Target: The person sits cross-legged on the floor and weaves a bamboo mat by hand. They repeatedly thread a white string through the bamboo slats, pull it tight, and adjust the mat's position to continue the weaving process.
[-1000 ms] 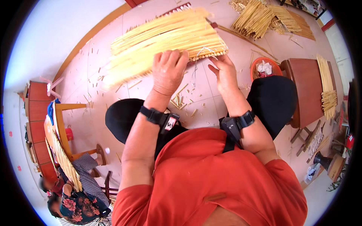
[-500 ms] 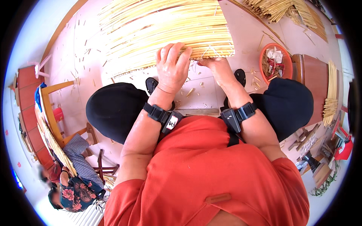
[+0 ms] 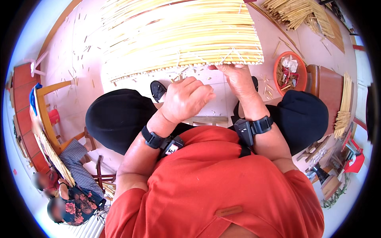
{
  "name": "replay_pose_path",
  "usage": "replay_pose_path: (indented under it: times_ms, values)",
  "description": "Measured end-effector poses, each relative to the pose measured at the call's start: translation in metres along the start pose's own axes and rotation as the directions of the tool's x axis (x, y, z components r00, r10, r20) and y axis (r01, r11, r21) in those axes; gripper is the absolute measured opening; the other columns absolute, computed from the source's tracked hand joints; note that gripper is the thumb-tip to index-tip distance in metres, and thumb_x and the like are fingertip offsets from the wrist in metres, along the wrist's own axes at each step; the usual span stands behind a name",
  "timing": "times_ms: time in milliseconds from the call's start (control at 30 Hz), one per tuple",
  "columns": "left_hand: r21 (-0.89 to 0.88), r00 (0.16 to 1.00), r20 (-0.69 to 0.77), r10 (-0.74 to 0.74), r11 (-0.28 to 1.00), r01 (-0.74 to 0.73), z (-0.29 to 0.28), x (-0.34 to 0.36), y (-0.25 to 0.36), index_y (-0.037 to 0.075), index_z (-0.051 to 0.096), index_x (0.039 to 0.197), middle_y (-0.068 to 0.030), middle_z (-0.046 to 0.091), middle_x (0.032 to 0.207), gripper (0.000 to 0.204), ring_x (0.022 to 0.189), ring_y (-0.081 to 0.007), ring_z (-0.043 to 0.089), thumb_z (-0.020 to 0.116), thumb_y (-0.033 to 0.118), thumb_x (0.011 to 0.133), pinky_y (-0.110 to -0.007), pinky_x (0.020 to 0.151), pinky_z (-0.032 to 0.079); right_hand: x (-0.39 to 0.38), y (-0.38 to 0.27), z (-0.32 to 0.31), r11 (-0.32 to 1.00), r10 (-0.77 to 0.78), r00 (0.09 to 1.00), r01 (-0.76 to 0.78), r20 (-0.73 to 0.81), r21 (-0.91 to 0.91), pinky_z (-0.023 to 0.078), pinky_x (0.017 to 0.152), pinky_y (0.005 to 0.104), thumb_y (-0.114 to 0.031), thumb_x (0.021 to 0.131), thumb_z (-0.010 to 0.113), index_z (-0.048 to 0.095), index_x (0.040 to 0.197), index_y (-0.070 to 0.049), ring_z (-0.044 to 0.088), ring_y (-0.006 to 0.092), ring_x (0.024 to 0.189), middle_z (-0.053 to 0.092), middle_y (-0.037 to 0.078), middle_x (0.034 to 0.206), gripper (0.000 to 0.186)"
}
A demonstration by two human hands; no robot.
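A large mat of pale yellow reeds [image 3: 182, 35], tied with white thread, spreads out in front of me. White stitches zigzag near its right corner and run along its near edge. My right hand [image 3: 240, 81] is closed on that near edge, close to the corner, with the thumb at the rim and the other fingers partly hidden. My left hand [image 3: 186, 99] is off the mat, drawn back between my knees. Its fingers are curled and pressed together; whatever they may hold, such as a thread, is too fine to make out.
An orange-red basin [image 3: 303, 79] with scraps stands right of the mat. Reed bundles [image 3: 287, 12] lie at the far right, another bundle [image 3: 344, 101] by a brown bench. Cut bits litter the tiled floor. At the left, people sit near a wooden frame [image 3: 49, 115].
My left hand has let go of the mat and pulled back toward my body, its fingers now curled. The mat's near corner has shifted right, with my right hand still at its edge.
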State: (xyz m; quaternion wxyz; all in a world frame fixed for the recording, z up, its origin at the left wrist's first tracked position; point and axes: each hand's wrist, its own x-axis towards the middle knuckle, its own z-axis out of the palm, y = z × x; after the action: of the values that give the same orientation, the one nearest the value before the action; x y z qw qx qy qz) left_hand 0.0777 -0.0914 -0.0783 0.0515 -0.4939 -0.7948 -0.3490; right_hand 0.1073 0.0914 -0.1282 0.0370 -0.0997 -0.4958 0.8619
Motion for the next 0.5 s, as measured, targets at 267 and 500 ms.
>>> replay_pose_path:
  times_ms: [267,500]
  values:
    - [-0.712,0.672,0.544,-0.503,0.147,0.687,0.01,-0.006,-0.01,0.007,0.06,0.095,-0.0048,0.06,0.073,0.044,0.061,-0.0125,0.054,0.047,0.048,0.096,-0.023,0.053,0.04,-0.001,-0.002,0.01,0.998,0.063,0.996,-0.063,-0.057,0.004,0.053,0.077,0.0315,0.0,0.085,0.063,0.06,0.113,0.0,0.063,0.019,0.09,0.065,0.009,0.104,0.028]
    - [-0.798,0.584,0.599,-0.548,-0.471,0.376,0.019,-0.01,-0.027,0.009,0.055,0.091,-0.0075,0.057,0.072,0.052,0.056,-0.0158,0.047,0.038,0.058,0.095,-0.027,0.051,0.036,0.002,0.006,0.012,0.987,0.071,0.997,-0.072,-0.011,-0.143,0.054,0.08,0.0365,0.002,0.081,0.063,0.056,0.119,-0.003,0.062,0.0226,0.099,0.063,0.009,0.111,0.039]
